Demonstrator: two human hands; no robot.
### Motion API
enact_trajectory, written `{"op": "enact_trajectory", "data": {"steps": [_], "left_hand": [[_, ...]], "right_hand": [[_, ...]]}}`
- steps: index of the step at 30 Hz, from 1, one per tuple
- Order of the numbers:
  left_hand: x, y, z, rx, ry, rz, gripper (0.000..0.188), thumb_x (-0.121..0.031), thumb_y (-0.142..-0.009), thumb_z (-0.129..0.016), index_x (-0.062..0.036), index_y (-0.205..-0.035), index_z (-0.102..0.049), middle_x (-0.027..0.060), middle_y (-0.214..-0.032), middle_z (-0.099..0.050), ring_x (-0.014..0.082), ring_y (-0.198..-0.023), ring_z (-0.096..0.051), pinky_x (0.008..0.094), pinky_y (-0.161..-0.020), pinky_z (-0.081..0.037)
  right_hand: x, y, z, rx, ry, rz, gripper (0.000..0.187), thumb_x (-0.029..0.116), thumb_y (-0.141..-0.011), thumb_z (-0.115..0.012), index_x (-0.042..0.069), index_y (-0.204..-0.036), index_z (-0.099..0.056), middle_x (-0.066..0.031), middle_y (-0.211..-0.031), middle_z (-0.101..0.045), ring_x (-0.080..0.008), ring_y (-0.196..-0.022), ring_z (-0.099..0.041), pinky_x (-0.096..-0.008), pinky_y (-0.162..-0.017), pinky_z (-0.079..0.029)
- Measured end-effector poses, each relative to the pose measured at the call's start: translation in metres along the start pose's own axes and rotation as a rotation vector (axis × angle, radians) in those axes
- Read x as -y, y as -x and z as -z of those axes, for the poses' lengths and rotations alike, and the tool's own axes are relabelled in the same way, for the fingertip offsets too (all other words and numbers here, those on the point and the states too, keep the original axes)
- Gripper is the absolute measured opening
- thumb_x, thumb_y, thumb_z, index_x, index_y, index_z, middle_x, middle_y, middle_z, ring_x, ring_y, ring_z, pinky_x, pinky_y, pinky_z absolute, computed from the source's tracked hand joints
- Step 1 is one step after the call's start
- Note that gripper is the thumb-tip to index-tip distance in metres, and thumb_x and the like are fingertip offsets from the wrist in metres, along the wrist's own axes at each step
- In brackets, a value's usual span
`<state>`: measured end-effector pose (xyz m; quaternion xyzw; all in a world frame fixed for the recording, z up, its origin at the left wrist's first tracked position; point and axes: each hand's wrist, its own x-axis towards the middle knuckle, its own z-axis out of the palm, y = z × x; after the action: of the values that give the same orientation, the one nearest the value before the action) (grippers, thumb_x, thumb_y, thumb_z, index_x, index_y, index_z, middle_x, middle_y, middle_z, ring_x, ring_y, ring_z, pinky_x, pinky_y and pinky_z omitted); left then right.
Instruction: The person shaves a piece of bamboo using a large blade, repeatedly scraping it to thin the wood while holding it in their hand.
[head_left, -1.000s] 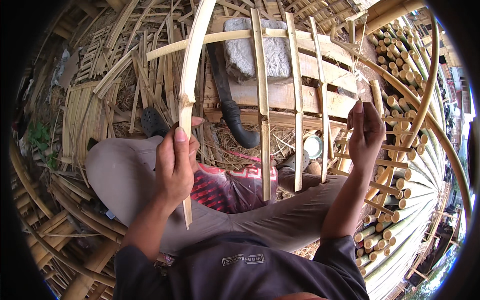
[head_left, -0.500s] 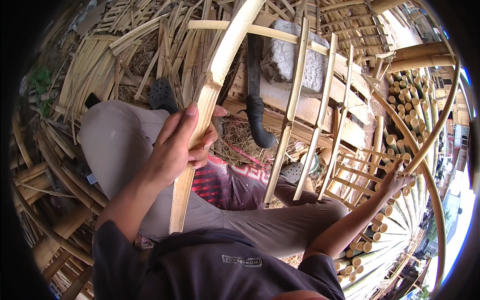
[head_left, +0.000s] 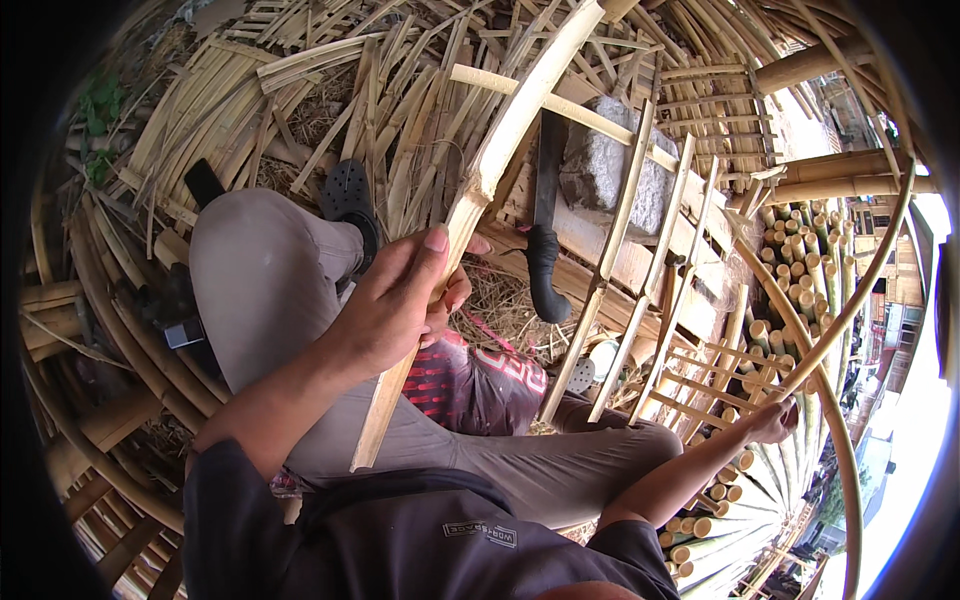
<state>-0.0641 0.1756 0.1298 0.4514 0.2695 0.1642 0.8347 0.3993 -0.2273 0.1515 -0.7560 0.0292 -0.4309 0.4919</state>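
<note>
My left hand (head_left: 400, 305) is closed around a long split bamboo strip (head_left: 465, 200), which slants from my lap up to the top of the view. A thin bamboo crosspiece (head_left: 610, 128) meets the strip near its upper part and reaches right across several upright bamboo slats (head_left: 605, 270). My right hand (head_left: 772, 422) is far to the right, its fingers curled, just below a bent bamboo pole (head_left: 800, 375) and beside the ends of short bamboo rungs (head_left: 715, 385). What lies within those fingers is hidden.
A dark knife with a black wrapped handle (head_left: 546, 275) lies beyond the held strip, beside a pale stone block (head_left: 605, 165) on wooden planks (head_left: 585, 235). Loose bamboo strips (head_left: 230, 110) cover the ground at far left. Cut bamboo poles (head_left: 800, 245) are stacked at right.
The view has shifted, so the scene sits further right and lower. My right hand has dropped from the bamboo rungs, its fingers now curled. My left hand keeps its hold on the strip.
</note>
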Motion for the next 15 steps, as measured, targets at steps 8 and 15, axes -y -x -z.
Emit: {"op": "enact_trajectory", "data": {"steps": [8, 15], "left_hand": [[-0.003, 0.01, 0.003, 0.024, -0.018, 0.006, 0.049, -0.043, -0.111, -0.031, -0.002, -0.129, -0.052, 0.0019, -0.076, -0.05, 0.0014, -0.049, -0.031, 0.0206, -0.046, -0.034], [-0.003, 0.006, -0.006, 0.03, -0.141, -0.061, 0.041, -0.036, -0.111, -0.035, -0.0029, -0.124, -0.056, -0.0007, -0.073, -0.05, 0.001, -0.053, -0.037, 0.0191, -0.049, -0.034]], "right_hand": [[0.067, 0.145, -0.059, 0.87, 0.089, 0.561, 0.022, 0.018, -0.094, -0.071, 0.002, -0.109, -0.068, -0.0107, -0.1, -0.074, -0.02, -0.086, -0.071, -0.0335, -0.073, -0.06], [0.13, 0.244, -0.057, 1.281, -0.143, 0.721, 0.007, 0.001, -0.089, -0.069, 0.002, -0.095, -0.07, -0.0101, -0.089, -0.074, -0.0203, -0.077, -0.071, -0.0307, -0.064, -0.055]]}}
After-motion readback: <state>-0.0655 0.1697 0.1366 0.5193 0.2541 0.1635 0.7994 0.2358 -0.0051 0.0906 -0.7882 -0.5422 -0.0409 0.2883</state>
